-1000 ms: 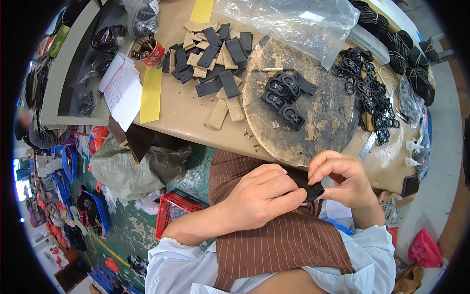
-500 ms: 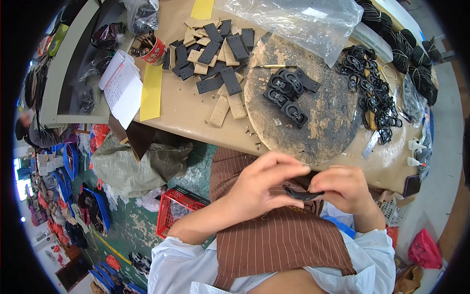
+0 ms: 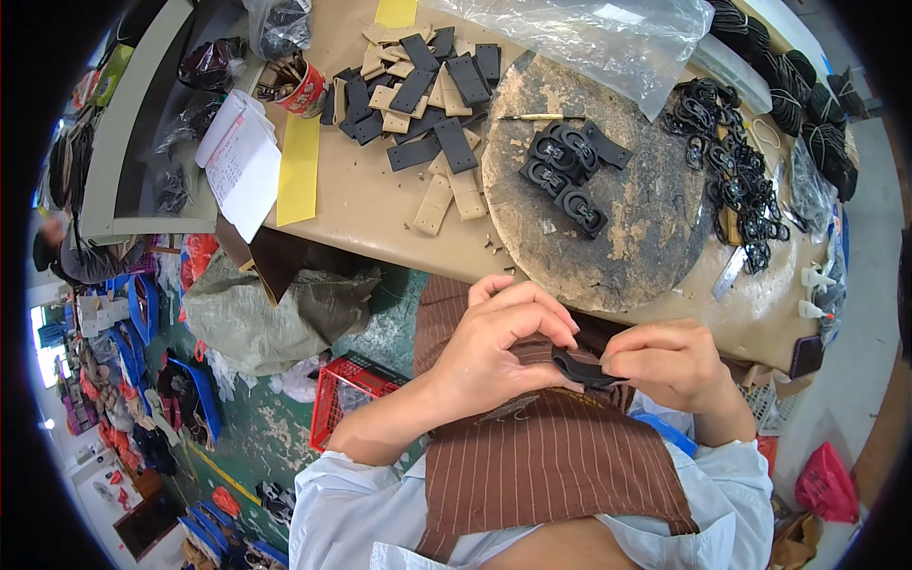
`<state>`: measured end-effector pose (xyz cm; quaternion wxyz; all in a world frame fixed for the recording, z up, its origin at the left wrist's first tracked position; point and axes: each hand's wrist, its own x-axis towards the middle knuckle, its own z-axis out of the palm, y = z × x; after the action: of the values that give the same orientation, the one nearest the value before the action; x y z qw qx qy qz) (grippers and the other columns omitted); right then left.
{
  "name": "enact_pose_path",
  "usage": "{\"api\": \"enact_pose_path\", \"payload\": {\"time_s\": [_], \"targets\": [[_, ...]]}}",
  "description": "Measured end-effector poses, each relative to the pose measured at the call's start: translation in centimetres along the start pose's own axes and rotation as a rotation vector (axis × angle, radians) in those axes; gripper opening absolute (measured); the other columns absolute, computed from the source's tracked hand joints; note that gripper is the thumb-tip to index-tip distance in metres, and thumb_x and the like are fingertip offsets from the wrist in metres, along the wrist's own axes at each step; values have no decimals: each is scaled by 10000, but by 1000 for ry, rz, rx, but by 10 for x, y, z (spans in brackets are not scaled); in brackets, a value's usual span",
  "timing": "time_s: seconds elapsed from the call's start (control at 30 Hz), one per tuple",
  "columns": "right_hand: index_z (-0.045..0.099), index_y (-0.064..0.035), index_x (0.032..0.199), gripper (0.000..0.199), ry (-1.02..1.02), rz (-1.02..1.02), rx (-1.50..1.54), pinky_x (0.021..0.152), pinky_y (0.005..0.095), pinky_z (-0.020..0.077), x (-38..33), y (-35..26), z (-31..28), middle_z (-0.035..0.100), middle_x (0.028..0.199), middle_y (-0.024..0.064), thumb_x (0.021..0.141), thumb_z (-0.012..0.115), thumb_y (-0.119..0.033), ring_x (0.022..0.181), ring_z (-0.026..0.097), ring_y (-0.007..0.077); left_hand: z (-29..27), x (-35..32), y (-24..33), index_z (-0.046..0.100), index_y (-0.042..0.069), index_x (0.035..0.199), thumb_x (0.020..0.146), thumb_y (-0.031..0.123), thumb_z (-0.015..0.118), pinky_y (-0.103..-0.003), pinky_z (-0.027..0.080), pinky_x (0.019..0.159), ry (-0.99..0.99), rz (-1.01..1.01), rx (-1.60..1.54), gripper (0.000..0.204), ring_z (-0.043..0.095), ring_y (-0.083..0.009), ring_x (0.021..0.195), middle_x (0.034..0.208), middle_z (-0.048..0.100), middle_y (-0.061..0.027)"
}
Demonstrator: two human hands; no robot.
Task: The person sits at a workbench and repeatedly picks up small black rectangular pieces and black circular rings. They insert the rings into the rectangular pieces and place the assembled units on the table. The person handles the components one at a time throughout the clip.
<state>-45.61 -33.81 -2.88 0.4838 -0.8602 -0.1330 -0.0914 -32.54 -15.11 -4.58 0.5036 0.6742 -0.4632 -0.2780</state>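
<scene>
- A small black strap piece (image 3: 581, 366) is held low over the brown striped apron (image 3: 541, 456), just short of the near rim of the round cork-topped work board (image 3: 655, 237).
- The piece is pinched from both ends: the left hand (image 3: 499, 342) is curled over its left end, fingers together and pressed down on it, thumb hidden beneath.
- The right hand (image 3: 670, 366) is closed on the right end, fingertips bunched tight around it.
- The long axis of the piece is laid roughly left to right, running from one hand straight to the other; only its middle is left showing between them.
- Neither hand is nearer; both are already touching it, and the gap between the knuckles is small.
- On the board, up and away from the hands, a cluster of finished black buckle straps (image 3: 565, 171) is seen lying.
- Left of the board, tan and black cut strips (image 3: 427, 104) are scattered over the table.
- Right of the board, a heap of black buckles (image 3: 736, 176) is piled.
- Beyond the board's far rim, a clear plastic bag (image 3: 589, 38) is draped.
</scene>
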Motion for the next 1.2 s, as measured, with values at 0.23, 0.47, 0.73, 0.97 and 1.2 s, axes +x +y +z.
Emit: {"api": "enact_pose_path", "payload": {"time_s": [0.23,0.47,0.73,0.97,1.2], "targets": [[606,17,878,111,154,572,663,446,197,446,-8,5,6,607,729,70,773,644,12,520,565,79,20,0,-5,572,26,738,683,75,763,-237,462,676,102,-235,-589,205,573,-103,749,835,594,-61],[530,8,989,193,255,713,1098,451,180,425,-1,19,19,554,707,10,832,614,-67,492,476,32,34,6,-16,546,33,809,810,85,661,-186,456,607,161,-461,-1146,127,537,-45,672,771,577,-4],[501,-7,1093,291,306,668,866,559,200,459,-1,36,5,574,751,16,830,609,-72,580,519,53,36,34,-24,539,10,819,919,224,519,-180,403,483,42,-425,-757,237,506,-41,524,684,546,2],[507,-13,1151,340,613,551,-329,829,311,449,31,120,-111,589,1043,95,840,580,-132,944,572,186,13,93,-43,564,1,883,845,285,609,-325,447,549,287,-222,291,290,573,-229,637,779,544,-109],[574,-74,1091,269,350,233,-925,898,343,409,55,207,-156,546,1150,143,847,567,-188,1056,520,296,28,76,-46,492,20,1141,741,154,719,-314,468,733,484,53,503,479,508,-276,942,1185,372,-180]]}}
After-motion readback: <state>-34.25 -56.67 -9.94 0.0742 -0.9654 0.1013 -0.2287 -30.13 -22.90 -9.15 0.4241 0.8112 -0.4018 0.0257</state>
